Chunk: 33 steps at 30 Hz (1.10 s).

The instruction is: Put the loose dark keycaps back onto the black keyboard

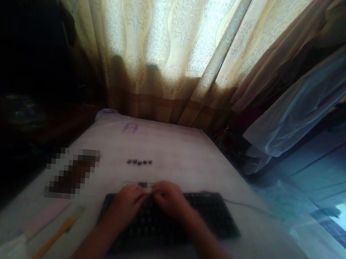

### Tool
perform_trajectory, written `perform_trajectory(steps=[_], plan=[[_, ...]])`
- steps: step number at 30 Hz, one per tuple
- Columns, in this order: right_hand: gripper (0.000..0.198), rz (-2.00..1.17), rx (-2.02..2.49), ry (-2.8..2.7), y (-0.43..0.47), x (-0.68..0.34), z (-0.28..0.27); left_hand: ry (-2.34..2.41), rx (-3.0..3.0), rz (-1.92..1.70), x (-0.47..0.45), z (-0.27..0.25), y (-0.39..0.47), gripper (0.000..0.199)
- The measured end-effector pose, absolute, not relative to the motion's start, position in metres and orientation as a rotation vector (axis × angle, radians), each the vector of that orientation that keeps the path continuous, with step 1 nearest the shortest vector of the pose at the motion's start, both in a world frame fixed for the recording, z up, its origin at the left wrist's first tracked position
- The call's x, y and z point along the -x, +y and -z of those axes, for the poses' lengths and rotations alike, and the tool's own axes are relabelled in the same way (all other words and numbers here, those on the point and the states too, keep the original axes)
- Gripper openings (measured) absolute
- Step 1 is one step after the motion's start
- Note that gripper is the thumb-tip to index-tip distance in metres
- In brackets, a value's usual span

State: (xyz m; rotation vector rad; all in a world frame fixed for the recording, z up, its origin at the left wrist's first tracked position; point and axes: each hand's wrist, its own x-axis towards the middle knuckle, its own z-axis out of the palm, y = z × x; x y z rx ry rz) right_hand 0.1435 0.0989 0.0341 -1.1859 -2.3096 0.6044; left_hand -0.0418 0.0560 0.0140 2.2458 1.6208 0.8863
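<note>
Cream, patterned curtains (180, 30) across the back, backlit, with a brown band low down. Before them, a counter (174, 145) under pale cloth, a purple mark near its far edge. To the right, hanging pale garments (284, 126). On the near half of the counter, a black keyboard (211, 212), lying flat beneath both hands. Left forearm (100, 235) slanting up and rightward from the bottom edge; right forearm (208, 248) slanting up and leftward, both converging over the keyboard's upper left part. Left hand (128, 200) low, back upward, fingers bent inward; right hand (169, 197) likewise, fingers curled toward the left. Fingertips of the two drawn close together near the keyboard's far edge. Pinching of a key or other small piece: impossible to tell, with fingertips dim and blurred. Off to the left, a pixelated brown object (73, 175), then a pink strip (46, 217) and, slanting alongside, an orange-handled tool (55, 236). Rightward from the keyboard, a thin cable (253, 207). Just beyond the fingertips, a slim dark-centred piece (142, 184). Farther back, five small dark pieces (139, 163) in a row.
</note>
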Motion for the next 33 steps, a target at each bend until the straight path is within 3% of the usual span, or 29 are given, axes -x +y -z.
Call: perform_trajectory(steps=[15, 22, 33], plan=[[0.027, -0.840, 1.753, -2.024, 0.211, -0.123, -0.019, 1.927, -1.931, -0.926, 0.116, -0.015, 0.066, 0.027], [0.030, -0.710, 1.746, -2.059, 0.215, -0.107, -0.015, 2.100, -1.728, -0.987, 0.135, -0.005, 0.068, 0.037], [0.024, -0.591, 1.755, -2.126, 0.212, -0.101, -0.011, 2.096, -1.719, -1.026, 0.130, -0.001, 0.068, 0.034]])
